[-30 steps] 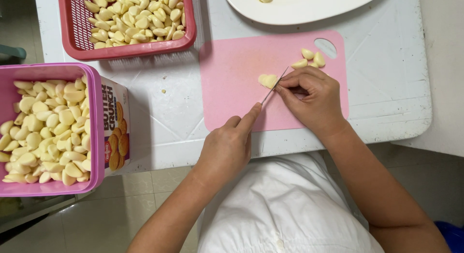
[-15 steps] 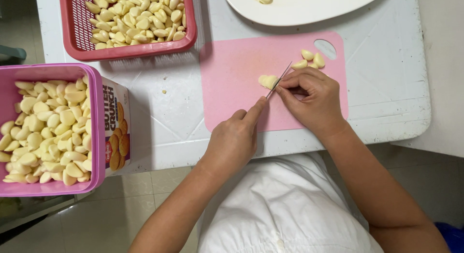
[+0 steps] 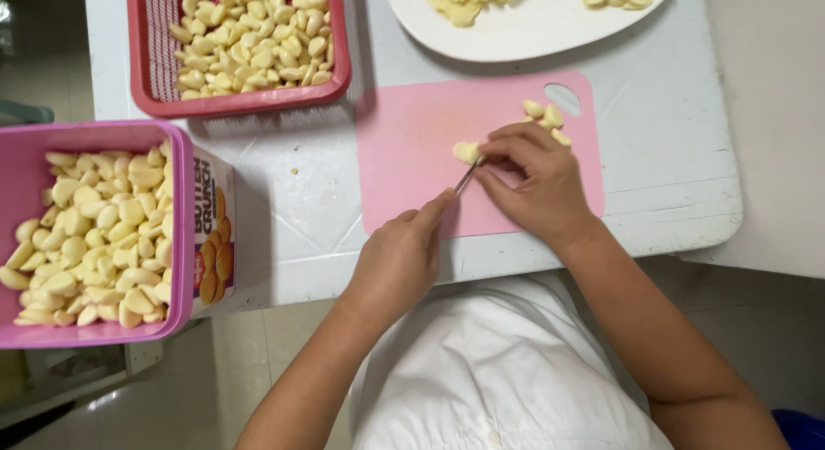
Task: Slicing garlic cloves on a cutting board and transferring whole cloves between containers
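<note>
Pink cutting board, knife, garlic clove

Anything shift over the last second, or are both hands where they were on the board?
Barely anything. The left hand keeps the knife angled at the garlic clove, and the right hand still pins that clove on the pink cutting board. Nothing was picked up or let go. The loose cloves by the board's hole, the red basket, the pink bin and the plate stayed put.

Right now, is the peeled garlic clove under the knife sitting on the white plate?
No, the peeled garlic clove lies on the pink plastic cutting board, pinned by the right hand, while the white plate sits farther back.
</note>
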